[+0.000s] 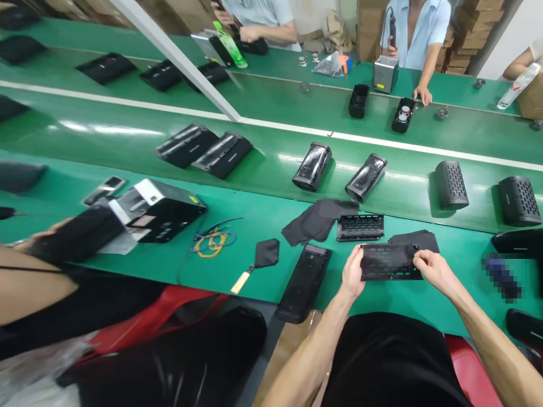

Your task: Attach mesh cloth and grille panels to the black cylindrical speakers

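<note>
Black panel (388, 263) lies lengthwise from left to right between the hands — left hand (352, 271) fingers clasping its left end, right hand (434, 268) fingers pinching its right.

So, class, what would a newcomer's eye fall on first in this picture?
Probably the pale diagonal post cutting across the upper left. Next, perhaps, the green worktop stretching across the view, and the black panel right of centre, held between the left hand and right hand.
</note>
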The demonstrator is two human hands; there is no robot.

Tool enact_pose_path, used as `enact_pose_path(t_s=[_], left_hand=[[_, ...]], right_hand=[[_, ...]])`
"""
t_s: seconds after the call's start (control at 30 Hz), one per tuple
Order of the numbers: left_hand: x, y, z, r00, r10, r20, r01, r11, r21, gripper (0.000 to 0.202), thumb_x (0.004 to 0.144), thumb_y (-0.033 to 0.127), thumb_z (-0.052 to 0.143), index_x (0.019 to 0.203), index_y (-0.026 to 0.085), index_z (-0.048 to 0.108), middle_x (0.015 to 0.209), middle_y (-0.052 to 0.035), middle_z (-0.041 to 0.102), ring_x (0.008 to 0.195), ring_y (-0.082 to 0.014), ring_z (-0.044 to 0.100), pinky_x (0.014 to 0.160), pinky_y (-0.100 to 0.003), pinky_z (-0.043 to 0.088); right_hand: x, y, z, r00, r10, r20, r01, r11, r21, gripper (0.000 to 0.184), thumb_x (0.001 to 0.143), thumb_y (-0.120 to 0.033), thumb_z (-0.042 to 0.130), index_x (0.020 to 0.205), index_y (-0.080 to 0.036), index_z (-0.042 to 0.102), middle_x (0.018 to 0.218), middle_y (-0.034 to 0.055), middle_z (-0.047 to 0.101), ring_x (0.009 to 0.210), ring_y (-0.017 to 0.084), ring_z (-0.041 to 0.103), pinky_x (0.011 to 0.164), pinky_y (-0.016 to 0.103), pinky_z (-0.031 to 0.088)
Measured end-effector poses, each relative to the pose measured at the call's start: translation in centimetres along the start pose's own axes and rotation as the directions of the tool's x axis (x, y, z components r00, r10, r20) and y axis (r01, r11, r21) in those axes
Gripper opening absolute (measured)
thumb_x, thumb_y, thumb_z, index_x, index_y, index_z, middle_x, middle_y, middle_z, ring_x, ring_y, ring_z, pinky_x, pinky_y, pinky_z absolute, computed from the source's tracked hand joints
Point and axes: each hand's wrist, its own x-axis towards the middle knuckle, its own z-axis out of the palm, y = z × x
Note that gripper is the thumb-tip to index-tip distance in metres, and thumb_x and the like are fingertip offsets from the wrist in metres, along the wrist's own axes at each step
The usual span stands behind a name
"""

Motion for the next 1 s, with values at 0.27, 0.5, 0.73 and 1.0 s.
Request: enact_pose_path(t_s=[0.27,0.5,0.73,1.0], left_hand=[[-0.5,-0.6,0.2,0.994,0.025,0.109,-0.049,0.973,0.225,0.048,0.066,0.042,0.094,0.1,0.02,0.068,0.092,-0.0015,0.074,0.083,-0.0186,0.067,0.079,-0.03,0.054],[-1.1,0.5,0.8,0.983,-0.13,0.133,0.098,0.97,0.221,0.049,0.062,0.022,0.082,0.11,0.02,0.07,0.096,-0.0029,0.078,0.086,-0.021,0.071,0.08,-0.031,0.057],[-1.5,1.6,0.9,0.958,-0.237,0.158,0.2,0.955,0.22,0.047,0.068,0.028,0.084,0.112,0.018,0.072,0.1,-0.008,0.081,0.095,-0.0274,0.075,0.085,-0.037,0.059],[-1.4,1.3,0.6,0.955,-0.229,0.187,0.187,0.958,0.219,0.046,0.068,0.035,0.091,0.106,0.016,0.074,0.1,-0.0089,0.082,0.101,-0.0296,0.076,0.096,-0.042,0.059]], right_hand=[[-1.2,1.4,0.7,0.957,0.151,-0.247,-0.152,0.988,0.013,0.054,0.077,-0.074,0.068,0.097,-0.025,0.057,0.088,0.0025,0.069,0.074,0.022,0.061,0.07,0.034,0.043],[-0.4,3.3,1.1,0.955,0.25,0.161,-0.297,0.766,0.57,0.053,0.068,-0.069,0.079,0.075,-0.023,0.054,0.062,-0.0031,0.054,0.055,0.013,0.047,0.046,0.024,0.038],[-1.2,3.4,0.6,0.941,0.234,0.246,-0.339,0.689,0.64,0.054,0.064,-0.063,0.088,0.076,-0.021,0.057,0.06,-0.0053,0.052,0.052,0.01,0.05,0.042,0.02,0.042],[-1.5,4.5,0.7,0.932,0.259,0.252,-0.362,0.679,0.639,0.056,0.068,-0.07,0.084,0.071,-0.023,0.053,0.051,-0.0083,0.042,0.045,0.01,0.046,0.042,0.022,0.044]])
